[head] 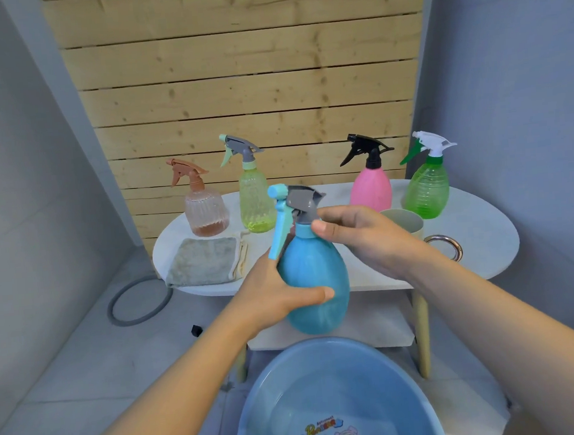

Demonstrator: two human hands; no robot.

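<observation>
A blue spray bottle with a grey and light-blue trigger head is held upright in the air, in front of the white table and above the blue basin. My left hand grips its round body, thumb across the front. My right hand holds the collar at the bottle's neck, thumb on the blue ring just under the trigger head.
On the oval white table stand a peach ribbed bottle, a yellow-green bottle, a pink bottle and a green bottle. A grey cloth, a beige cup and a metal ring lie there too. The blue basin sits below.
</observation>
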